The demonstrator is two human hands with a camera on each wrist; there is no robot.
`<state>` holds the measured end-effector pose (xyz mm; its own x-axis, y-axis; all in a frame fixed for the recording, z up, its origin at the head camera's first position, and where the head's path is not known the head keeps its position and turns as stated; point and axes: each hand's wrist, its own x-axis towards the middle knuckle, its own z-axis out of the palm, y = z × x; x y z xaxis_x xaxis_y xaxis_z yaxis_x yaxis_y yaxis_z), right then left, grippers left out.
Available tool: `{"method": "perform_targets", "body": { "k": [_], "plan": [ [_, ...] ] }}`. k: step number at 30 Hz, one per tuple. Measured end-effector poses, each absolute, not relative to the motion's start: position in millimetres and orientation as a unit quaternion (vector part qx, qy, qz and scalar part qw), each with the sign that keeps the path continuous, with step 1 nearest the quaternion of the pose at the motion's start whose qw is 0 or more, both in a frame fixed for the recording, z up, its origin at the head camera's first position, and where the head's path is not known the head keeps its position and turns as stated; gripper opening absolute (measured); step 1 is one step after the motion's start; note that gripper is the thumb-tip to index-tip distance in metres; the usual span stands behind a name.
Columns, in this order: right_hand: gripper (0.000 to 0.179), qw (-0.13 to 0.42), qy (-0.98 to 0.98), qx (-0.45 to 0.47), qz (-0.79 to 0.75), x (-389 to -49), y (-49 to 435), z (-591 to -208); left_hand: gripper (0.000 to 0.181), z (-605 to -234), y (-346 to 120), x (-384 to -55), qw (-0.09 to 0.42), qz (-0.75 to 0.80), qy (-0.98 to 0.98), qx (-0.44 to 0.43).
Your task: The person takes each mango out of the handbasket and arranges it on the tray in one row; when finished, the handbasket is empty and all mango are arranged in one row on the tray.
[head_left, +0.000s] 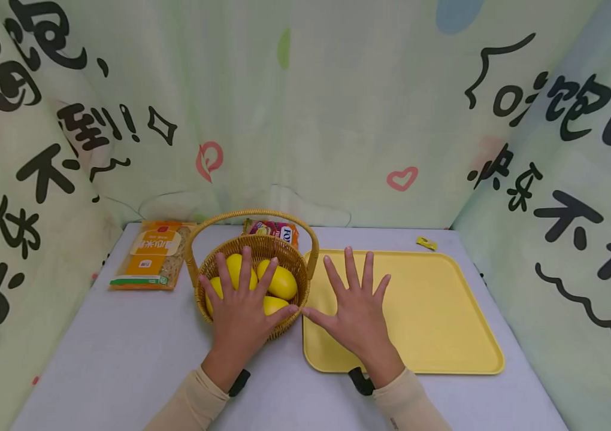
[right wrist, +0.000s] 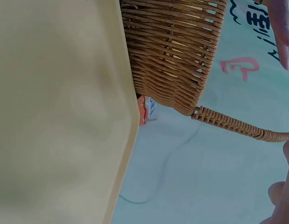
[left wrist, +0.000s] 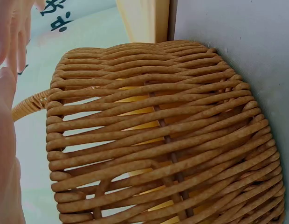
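Note:
Both hands hover side by side with fingers spread wide, holding nothing. In the head view my left hand (head_left: pixel 242 311) hangs above a woven basket (head_left: pixel 305 281), covering part of it. Several yellow fruits, apparently lemons (head_left: pixel 282 282), lie inside; the fingers hide some of them. My right hand (head_left: pixel 360 308) is over the left part of a yellow tray (head_left: pixel 429 311). The thumb tips nearly meet near the basket's right rim. Up close, the basket's woven side (left wrist: pixel 163 130) fills the left wrist view. In the right wrist view, the basket (right wrist: pixel 170 51) stands beside the tray (right wrist: pixel 56 112).
An orange-and-clear bag of grain (head_left: pixel 150 254) lies left of the basket. Behind the basket is a red-purple snack packet (head_left: pixel 289 232), partly hidden. A small yellow packet (head_left: pixel 426 243) sits by the tray's far edge. Printed curtains enclose the white table (head_left: pixel 122 353).

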<state>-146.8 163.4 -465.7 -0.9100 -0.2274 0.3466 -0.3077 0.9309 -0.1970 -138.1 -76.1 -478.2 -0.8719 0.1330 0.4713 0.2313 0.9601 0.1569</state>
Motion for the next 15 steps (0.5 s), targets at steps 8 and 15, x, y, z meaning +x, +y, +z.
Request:
{"method": "perform_targets", "body": {
  "k": [8, 15],
  "plan": [
    [0.108, 0.146, -0.958, 0.15, 0.195, -144.5, 162.5, -460.3, 0.102, -474.1, -74.4, -139.3, 0.205, -0.085, -0.97, -0.097],
    [0.086, 0.185, -0.932, 0.179, 0.256, -141.8, 165.7, -455.1, 0.092, -466.5, -75.3, -139.1, 0.203, -0.127, -0.96, -0.144]
  ]
}}
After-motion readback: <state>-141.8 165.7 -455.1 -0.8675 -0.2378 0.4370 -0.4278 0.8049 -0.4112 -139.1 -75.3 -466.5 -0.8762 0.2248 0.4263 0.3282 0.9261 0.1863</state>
